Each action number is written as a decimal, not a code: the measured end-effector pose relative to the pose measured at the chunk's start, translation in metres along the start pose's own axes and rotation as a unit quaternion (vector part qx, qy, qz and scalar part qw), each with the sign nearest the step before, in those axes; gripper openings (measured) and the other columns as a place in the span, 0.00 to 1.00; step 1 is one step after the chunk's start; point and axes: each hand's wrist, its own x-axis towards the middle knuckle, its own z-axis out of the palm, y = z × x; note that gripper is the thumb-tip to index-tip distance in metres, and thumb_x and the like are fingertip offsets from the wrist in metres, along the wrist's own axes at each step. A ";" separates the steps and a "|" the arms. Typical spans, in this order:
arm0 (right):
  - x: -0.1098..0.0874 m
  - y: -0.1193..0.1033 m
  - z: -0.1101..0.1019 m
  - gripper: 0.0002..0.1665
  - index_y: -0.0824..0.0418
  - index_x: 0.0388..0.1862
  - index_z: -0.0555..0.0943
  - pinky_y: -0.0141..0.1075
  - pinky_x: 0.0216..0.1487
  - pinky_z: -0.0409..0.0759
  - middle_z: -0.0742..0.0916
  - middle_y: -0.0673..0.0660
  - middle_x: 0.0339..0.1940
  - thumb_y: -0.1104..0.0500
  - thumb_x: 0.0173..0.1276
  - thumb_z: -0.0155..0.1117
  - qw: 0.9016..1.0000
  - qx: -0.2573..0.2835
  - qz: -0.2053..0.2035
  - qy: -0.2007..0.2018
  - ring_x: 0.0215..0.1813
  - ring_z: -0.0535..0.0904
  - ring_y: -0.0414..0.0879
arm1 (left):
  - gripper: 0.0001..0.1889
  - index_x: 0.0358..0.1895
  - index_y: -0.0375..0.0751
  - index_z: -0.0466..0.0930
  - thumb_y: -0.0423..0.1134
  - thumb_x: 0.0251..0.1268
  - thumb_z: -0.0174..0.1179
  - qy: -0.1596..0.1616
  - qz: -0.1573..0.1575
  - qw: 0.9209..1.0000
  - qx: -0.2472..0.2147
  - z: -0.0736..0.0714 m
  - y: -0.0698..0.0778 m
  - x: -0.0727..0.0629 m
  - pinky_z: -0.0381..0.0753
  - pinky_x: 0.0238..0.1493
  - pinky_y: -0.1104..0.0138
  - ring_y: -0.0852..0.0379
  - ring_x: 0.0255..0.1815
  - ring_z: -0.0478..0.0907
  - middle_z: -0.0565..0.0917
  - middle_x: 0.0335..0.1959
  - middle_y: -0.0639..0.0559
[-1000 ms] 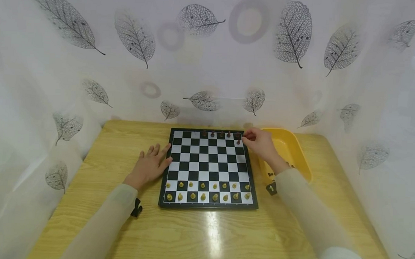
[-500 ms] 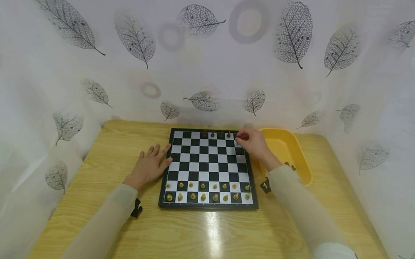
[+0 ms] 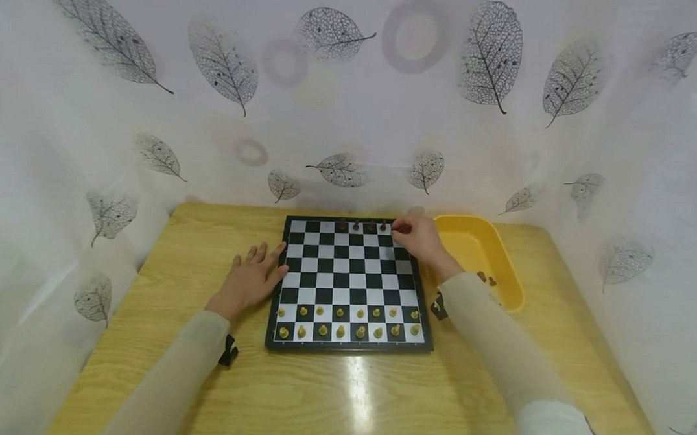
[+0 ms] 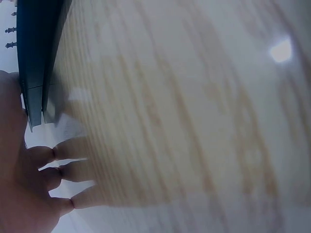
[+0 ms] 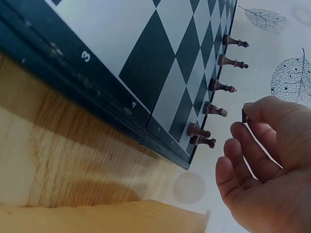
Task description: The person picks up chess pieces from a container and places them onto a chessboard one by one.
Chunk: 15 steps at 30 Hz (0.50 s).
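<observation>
My right hand [image 3: 419, 239] pinches a small dark-red chess piece [image 5: 244, 115] between thumb and index finger, mostly hidden by the fingertips. It is over the far right part of the black-and-white chessboard [image 3: 342, 265]. In the right wrist view, a reddish-brown rook [image 5: 204, 141] stands in the corner with a pawn [image 5: 197, 130] in front, and a knight [image 5: 214, 109] and several other pieces continue along the far row. My left hand [image 3: 249, 281] lies with fingers spread against the board's left edge. Two rows of yellow chess pieces [image 3: 340, 313] stand along the near side.
A yellow tray [image 3: 520, 293] sits right of the board with a few brown pieces [image 3: 487, 279] inside, partly behind my right forearm. The wooden table [image 3: 294, 397] meets a leaf-patterned curtain [image 3: 353, 114] at the back and sides.
My right hand has moved left from the board's right edge, now covering the far right corner squares and the pawn seen there earlier. My left hand stays in place.
</observation>
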 end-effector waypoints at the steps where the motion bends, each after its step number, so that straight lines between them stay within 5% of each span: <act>1: 0.001 0.000 0.001 0.14 0.68 0.51 0.88 0.48 0.52 0.87 0.89 0.65 0.47 0.60 0.73 0.68 1.000 -0.003 -0.004 0.001 0.47 0.84 0.56 | 0.38 0.88 0.55 0.44 0.68 0.84 0.32 0.000 -0.001 1.000 0.000 0.000 0.000 0.000 0.40 0.81 0.27 0.26 0.86 0.44 0.47 0.86 0.30; 15: 0.007 -0.002 0.009 0.14 0.67 0.53 0.87 0.48 0.53 0.88 0.91 0.65 0.50 0.60 0.74 0.67 1.000 -0.008 0.011 -0.025 0.48 0.86 0.56 | 0.39 0.88 0.56 0.44 0.69 0.84 0.31 0.001 -0.001 1.000 0.001 0.000 -0.001 -0.001 0.40 0.81 0.27 0.26 0.86 0.44 0.47 0.86 0.30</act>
